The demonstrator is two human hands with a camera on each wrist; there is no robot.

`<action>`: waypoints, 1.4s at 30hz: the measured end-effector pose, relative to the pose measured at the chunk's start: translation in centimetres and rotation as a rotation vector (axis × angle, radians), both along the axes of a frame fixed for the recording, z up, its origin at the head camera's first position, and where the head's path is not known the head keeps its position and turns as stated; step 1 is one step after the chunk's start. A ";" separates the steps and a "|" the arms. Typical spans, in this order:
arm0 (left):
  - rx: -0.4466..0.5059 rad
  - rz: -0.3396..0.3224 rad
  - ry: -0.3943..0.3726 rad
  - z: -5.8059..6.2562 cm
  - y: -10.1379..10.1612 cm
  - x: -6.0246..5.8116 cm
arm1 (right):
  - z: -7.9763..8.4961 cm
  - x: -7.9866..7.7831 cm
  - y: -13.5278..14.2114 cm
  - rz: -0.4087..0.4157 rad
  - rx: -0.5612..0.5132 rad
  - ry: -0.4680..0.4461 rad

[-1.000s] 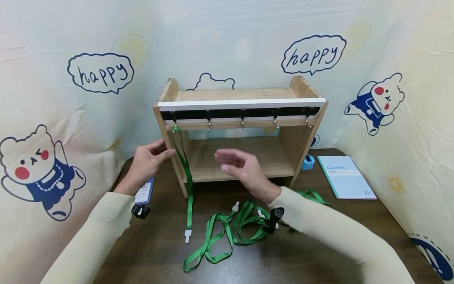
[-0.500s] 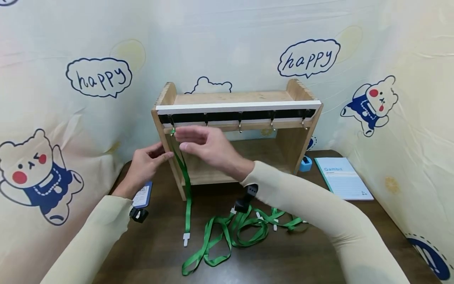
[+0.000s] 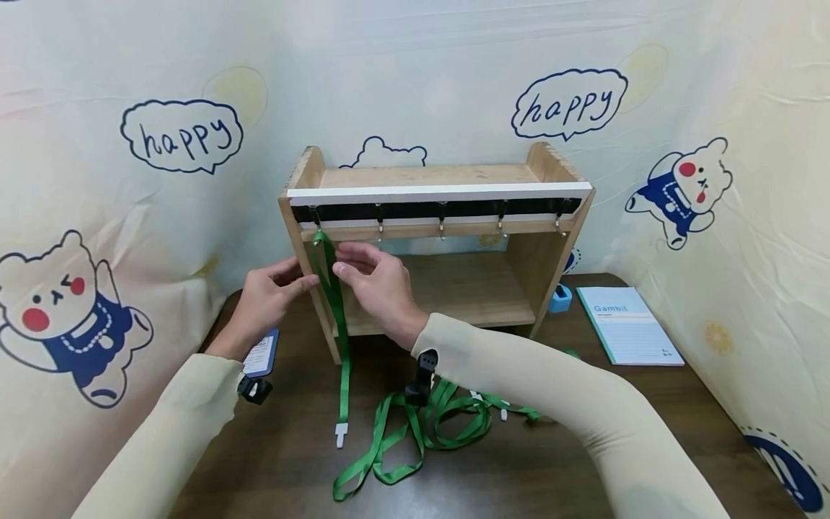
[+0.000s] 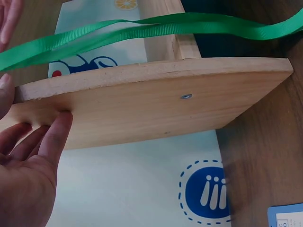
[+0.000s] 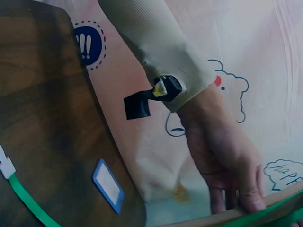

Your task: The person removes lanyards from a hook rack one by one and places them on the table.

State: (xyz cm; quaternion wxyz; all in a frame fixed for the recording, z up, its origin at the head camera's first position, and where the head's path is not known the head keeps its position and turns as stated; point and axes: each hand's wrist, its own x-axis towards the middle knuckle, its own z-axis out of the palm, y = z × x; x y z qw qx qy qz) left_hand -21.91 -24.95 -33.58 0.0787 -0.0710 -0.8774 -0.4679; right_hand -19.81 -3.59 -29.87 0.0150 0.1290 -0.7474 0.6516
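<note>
A green lanyard hangs from the leftmost hook of a small wooden shelf, its white clip dangling at the lower end. My left hand holds the shelf's left side panel, thumb at the front edge and fingers against the outer face. Beside the upper part of the hanging lanyard is my right hand, its fingers loosely bent and thumb tip next to the strap. Whether it touches the strap I cannot tell. The right wrist view mainly shows the left hand on the panel.
More green lanyards lie in loops on the dark table, partly under my right arm. Several other hooks line the shelf's front. A blue-edged badge lies left of the shelf; a notebook and small blue object are at right.
My right hand has moved left to the hanging lanyard, reaching its top near the hook, then lowering slightly. The upper strap now hangs wider. My left hand has stayed on the side panel.
</note>
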 end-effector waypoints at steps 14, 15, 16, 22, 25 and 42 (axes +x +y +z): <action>0.014 0.002 0.019 -0.1 0.0 -0.1 | 0.4 -0.9 -2.0 0.016 -0.048 -0.065; 0.017 0.000 0.018 -0.1 0.1 -0.1 | 0.6 -0.9 -2.2 0.015 -0.061 -0.070; 0.019 0.000 0.015 0.0 0.1 -0.1 | 0.8 -0.9 -2.3 0.015 -0.074 -0.070; 0.015 -0.008 0.026 0.0 -0.2 -0.1 | 1.5 -1.0 -2.3 0.068 -0.187 -0.093; 0.018 -0.013 0.034 0.1 -0.2 -0.1 | 1.8 -1.1 -2.2 0.104 -0.217 -0.126; 0.039 -0.003 0.008 0.1 -0.2 0.1 | 6.5 0.9 -0.1 0.300 -0.289 -0.108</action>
